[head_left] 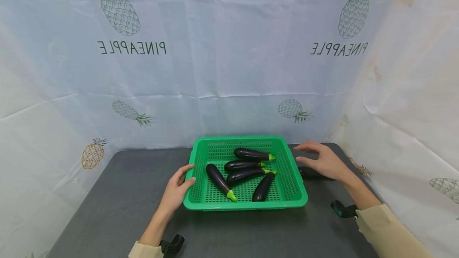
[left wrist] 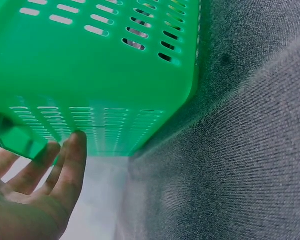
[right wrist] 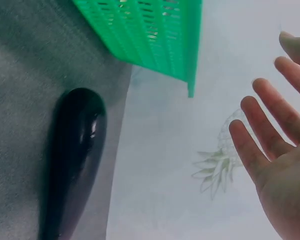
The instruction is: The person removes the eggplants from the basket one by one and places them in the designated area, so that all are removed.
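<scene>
Eggplants (head_left: 245, 176) lay inside the green basket (head_left: 247, 206); one more eggplant (right wrist: 75, 160) lay right of it. Our left hand (head_left: 174, 190), fingers loosely straight, touched its left side. Our right hand (head_left: 324, 163) hung spread, empty, at its right. A hard left push, we feared, could bump the loose one away.

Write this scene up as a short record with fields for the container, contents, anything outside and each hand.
Container: green basket on a dark table
Contents: five green-stemmed dark eggplants
Outside: one loose eggplant, right of the basket
Left hand: fingers at the basket's left rim
Right hand: raised near the loose eggplant, not touching it
</scene>
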`<state>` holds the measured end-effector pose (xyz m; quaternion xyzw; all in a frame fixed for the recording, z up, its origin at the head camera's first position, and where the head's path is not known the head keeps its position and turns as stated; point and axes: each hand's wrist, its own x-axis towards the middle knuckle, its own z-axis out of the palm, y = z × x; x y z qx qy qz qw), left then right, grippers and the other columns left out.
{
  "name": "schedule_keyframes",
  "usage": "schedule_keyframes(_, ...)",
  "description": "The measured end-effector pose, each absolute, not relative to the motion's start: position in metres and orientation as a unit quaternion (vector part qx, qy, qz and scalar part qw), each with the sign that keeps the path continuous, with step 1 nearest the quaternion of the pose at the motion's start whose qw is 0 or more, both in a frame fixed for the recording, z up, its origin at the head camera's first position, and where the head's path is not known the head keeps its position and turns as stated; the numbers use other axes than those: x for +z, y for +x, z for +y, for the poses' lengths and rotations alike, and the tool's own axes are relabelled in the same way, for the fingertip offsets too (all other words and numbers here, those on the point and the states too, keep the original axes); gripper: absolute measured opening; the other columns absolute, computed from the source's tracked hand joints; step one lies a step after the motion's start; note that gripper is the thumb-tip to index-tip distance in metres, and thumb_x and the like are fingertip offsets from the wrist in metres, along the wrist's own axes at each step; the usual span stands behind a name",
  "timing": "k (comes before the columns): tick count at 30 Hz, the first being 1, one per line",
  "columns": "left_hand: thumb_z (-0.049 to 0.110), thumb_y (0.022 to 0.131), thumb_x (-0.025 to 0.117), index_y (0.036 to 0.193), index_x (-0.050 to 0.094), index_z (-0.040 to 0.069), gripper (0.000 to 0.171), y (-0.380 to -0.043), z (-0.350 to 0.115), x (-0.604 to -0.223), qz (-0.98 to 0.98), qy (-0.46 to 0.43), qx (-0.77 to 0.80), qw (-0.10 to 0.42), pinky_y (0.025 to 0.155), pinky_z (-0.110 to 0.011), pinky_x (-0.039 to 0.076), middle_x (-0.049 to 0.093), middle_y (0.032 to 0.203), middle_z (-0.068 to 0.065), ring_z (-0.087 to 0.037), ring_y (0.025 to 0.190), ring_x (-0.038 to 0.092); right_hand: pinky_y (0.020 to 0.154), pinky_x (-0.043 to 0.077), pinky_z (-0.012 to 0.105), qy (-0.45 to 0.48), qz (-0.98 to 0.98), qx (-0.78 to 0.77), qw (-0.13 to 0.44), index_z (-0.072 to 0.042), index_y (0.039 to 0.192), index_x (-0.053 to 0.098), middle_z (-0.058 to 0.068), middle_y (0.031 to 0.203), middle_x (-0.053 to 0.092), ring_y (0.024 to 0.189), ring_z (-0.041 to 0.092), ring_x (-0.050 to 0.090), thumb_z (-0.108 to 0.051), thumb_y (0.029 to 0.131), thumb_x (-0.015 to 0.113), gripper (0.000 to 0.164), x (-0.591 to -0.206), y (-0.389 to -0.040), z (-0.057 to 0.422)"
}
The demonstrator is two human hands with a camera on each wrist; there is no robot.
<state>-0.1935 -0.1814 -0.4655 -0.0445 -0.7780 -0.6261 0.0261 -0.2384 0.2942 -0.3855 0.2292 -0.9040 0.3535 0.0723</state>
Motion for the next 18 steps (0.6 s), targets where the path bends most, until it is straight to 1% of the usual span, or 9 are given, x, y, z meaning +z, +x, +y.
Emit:
schedule_keyframes(3,0.021,0.104,0.061,0.15,0.049,0.016,0.048,-0.194,-0.182,-0.465,-0.777,-0.048,-0.627,0.022,0.087,-0.034,0.053,0.051,0.148,-0.019,-0.033,0.127,0.058,0.101,0.043,0.059,0.234,-0.903,0.354,0.072,-0.013,0.129,0.067,0.013,0.136,0.059,0.125,0.04,0.055,-0.024,0.098,0.071,0.033,-0.382,-0.237,0.289)
schedule_keyframes(7,0.023,0.104,0.061,0.151,0.048,0.016,0.049,-0.193,-0.183,-0.464,-0.776,-0.054,-0.629,0.018,0.087,-0.033,0.053,0.048,0.151,-0.018,-0.034,0.13,0.056,0.102,0.043,0.058,0.25,-0.898,0.355,0.072,-0.009,0.129,0.068,0.01,0.134,0.06,0.125,0.036,0.055,-0.022,0.098,0.071,0.033,-0.38,-0.235,0.283)
schedule_keyframes(9,0.024,0.105,0.061,0.151,0.047,0.015,0.049,-0.192,-0.183,-0.463,-0.776,-0.058,-0.628,0.017,0.087,-0.032,0.053,0.046,0.152,-0.018,-0.034,0.131,0.055,0.102,0.043,0.056,0.259,-0.897,0.352,0.075,-0.008,0.128,0.068,0.008,0.134,0.06,0.124,0.032,0.055,-0.021,0.098,0.071,0.033,-0.38,-0.234,0.281)
schedule_keyframes(13,0.023,0.105,0.06,0.151,0.047,0.015,0.049,-0.192,-0.183,-0.463,-0.779,-0.059,-0.624,0.019,0.088,-0.032,0.052,0.045,0.152,-0.017,-0.033,0.132,0.054,0.102,0.046,0.05,0.272,-0.895,0.345,0.08,-0.01,0.128,0.068,0.006,0.133,0.06,0.122,0.026,0.056,-0.019,0.097,0.072,0.033,-0.38,-0.232,0.277)
schedule_keyframes(16,0.023,0.105,0.06,0.151,0.047,0.015,0.049,-0.193,-0.183,-0.464,-0.781,-0.063,-0.621,0.022,0.09,-0.033,0.051,0.043,0.153,-0.017,-0.034,0.134,0.052,0.1,0.048,0.044,0.276,-0.894,0.345,0.078,-0.011,0.129,0.068,0.006,0.134,0.06,0.122,0.025,0.056,-0.019,0.096,0.073,0.034,-0.379,-0.229,0.272)
schedule_keyframes(18,0.023,0.105,0.06,0.151,0.047,0.016,0.048,-0.193,-0.183,-0.464,-0.781,-0.064,-0.621,0.022,0.092,-0.033,0.051,0.043,0.154,-0.016,-0.034,0.135,0.052,0.098,0.049,0.045,0.282,-0.892,0.346,0.074,-0.01,0.13,0.068,0.007,0.134,0.06,0.121,0.028,0.057,-0.019,0.096,0.073,0.035,-0.378,-0.228,0.268)
